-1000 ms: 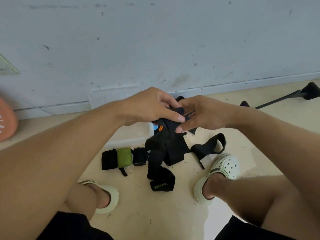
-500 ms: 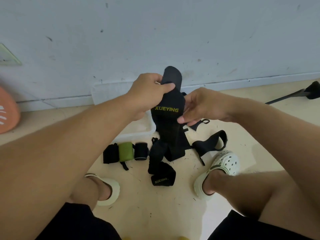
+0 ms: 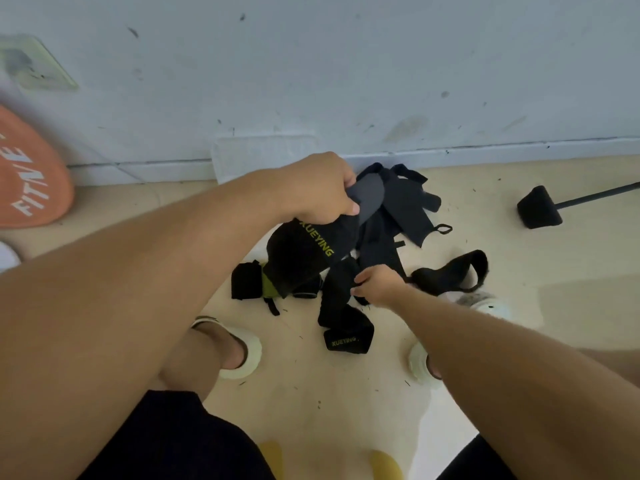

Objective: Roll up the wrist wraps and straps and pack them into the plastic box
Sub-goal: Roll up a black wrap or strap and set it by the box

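My left hand (image 3: 322,188) grips the upper end of a black wrist wrap (image 3: 304,251) with yellow XUEYING lettering, which hangs above the floor. Lower down, my right hand (image 3: 377,285) pinches a black strap (image 3: 334,296) in the loose pile (image 3: 391,216). Another XUEYING wrap (image 3: 348,337) lies at the pile's near end. Rolled wraps, one black (image 3: 245,280) and one green (image 3: 268,289), sit on the floor to the left, partly hidden by the hanging wrap. The clear plastic box (image 3: 263,152) stands against the wall; my left arm hides much of it.
A looped black strap (image 3: 453,275) lies to the right of the pile. An orange disc (image 3: 27,174) leans at the far left wall. A black padded bar end (image 3: 538,207) lies on the floor at right. My feet in pale clogs (image 3: 242,355) flank the pile.
My right hand has let go of the raised wrap and dropped to the strap pile on the floor. My left hand still holds the wrap, now tilted and lower.
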`<act>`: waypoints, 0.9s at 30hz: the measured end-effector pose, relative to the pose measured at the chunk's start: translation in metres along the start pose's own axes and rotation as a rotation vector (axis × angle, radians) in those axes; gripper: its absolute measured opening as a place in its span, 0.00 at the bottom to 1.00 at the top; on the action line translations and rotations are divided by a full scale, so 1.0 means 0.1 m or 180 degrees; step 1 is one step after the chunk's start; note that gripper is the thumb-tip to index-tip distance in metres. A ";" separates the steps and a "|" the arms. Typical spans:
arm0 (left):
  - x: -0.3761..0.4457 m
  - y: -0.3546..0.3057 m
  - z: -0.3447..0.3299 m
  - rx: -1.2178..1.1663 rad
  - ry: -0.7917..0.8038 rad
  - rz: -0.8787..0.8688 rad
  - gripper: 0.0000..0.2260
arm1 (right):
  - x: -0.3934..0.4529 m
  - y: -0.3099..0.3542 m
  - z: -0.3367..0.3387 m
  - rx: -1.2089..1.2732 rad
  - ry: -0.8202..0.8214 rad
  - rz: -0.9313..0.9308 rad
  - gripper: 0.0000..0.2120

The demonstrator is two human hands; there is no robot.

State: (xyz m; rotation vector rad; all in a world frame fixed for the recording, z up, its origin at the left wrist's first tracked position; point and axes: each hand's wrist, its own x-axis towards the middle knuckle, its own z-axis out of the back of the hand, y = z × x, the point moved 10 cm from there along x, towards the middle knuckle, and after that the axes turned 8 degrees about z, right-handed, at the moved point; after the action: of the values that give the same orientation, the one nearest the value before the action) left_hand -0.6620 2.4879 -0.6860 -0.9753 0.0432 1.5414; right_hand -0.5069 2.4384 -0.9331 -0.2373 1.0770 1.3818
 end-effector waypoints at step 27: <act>-0.12 -0.08 0.10 -0.0821 -0.0287 -0.0046 0.11 | -1.17 0.66 2.21 0.1267 -0.0222 0.0453 0.11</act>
State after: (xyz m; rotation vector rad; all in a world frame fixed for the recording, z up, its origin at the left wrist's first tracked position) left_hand -0.6624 2.4860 -0.6689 -1.1033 -0.2311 1.6018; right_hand -0.4388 2.5315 -0.7017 0.1797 1.3025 1.2586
